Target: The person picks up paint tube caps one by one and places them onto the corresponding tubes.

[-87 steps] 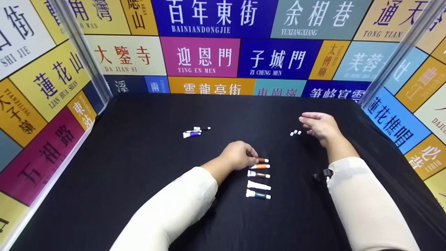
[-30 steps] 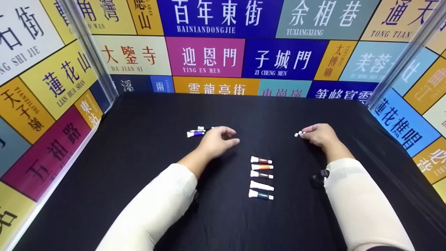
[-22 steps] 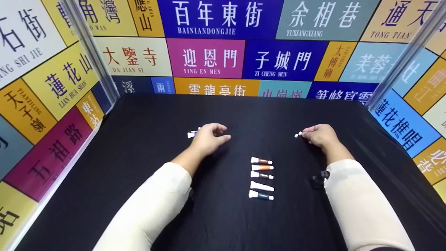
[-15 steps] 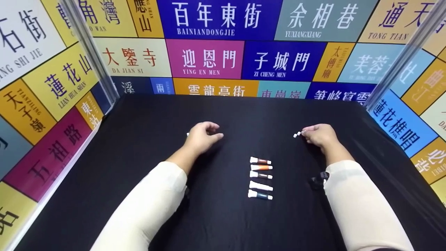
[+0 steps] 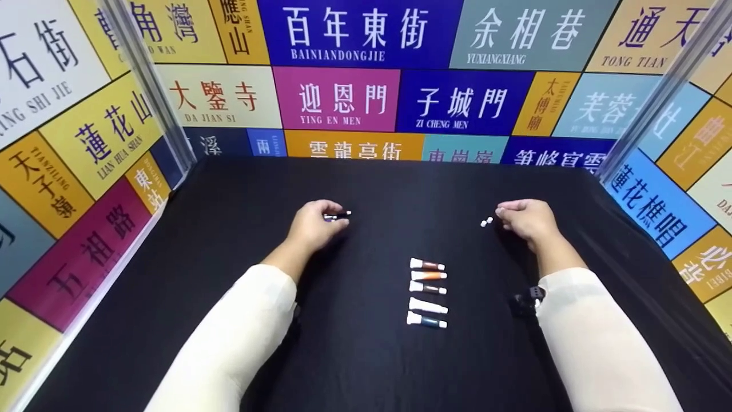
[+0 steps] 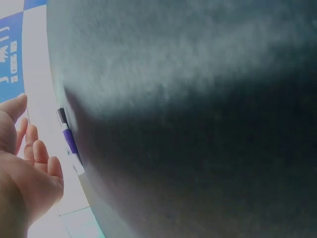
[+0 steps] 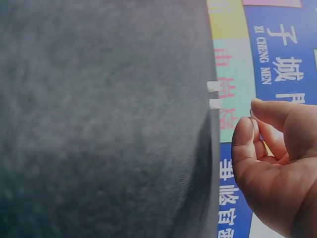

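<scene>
My left hand point(image 5: 311, 226) is over a small bunch of paint tubes at the left, thumb and fingers apart. A black tube point(image 5: 342, 214) shows between its fingertips, and a purple tube point(image 6: 70, 141) lies beyond the hand in the left wrist view. The hand hides the rest of the bunch. My right hand point(image 5: 529, 219) pinches a tiny white piece, mostly hidden, between thumb and forefinger. Two other small white pieces point(image 5: 484, 224) lie on the black cloth just left of its fingertips.
Several paint tubes form a column in the middle, caps to the right: brown point(image 5: 429, 265), orange point(image 5: 430, 276), dark brown point(image 5: 429, 288), white point(image 5: 428, 305) and dark teal point(image 5: 428, 320). Sign-covered panels point(image 5: 337, 98) enclose the black cloth point(image 5: 366, 360) at back and sides.
My left hand has left the brown tube at the column's top and moved left to the bunch. My right hand has come down to the white pieces, pinched one and lifted slightly.
</scene>
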Demonstrator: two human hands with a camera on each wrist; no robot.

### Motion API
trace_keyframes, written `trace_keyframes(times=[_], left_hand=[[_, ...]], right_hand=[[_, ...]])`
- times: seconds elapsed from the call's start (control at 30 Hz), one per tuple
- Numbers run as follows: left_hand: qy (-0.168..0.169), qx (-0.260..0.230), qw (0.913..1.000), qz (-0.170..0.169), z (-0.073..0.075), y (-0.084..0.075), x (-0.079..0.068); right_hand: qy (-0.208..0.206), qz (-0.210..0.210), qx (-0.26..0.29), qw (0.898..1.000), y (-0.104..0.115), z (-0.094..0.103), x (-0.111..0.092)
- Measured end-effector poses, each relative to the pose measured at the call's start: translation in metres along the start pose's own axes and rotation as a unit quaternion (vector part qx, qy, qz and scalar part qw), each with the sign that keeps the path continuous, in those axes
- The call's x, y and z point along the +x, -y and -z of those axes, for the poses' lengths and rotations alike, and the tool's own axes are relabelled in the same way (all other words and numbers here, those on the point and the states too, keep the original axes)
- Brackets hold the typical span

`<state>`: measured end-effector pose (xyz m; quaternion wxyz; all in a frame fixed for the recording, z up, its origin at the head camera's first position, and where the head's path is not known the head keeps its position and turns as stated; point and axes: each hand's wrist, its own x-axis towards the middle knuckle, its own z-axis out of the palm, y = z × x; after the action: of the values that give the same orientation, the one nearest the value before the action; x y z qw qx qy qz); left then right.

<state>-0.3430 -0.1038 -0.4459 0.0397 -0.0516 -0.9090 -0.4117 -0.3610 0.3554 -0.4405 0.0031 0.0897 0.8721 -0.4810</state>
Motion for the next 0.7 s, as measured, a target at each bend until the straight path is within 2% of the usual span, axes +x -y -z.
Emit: trace_keyframes(times=[0.4, 0.7], left_hand=[[-0.016, 0.042, 0.999, 0.006, 0.008, 0.016, 0.007], [-0.028, 0.016, 0.9989, 0.035, 0.017, 0.031, 0.01]], right_hand=[[-0.016, 0.025, 0.001, 1.0, 0.018, 0.001, -0.022], [-0.015, 0.063, 0.054, 0.996, 0.039, 0.0, -0.047]])
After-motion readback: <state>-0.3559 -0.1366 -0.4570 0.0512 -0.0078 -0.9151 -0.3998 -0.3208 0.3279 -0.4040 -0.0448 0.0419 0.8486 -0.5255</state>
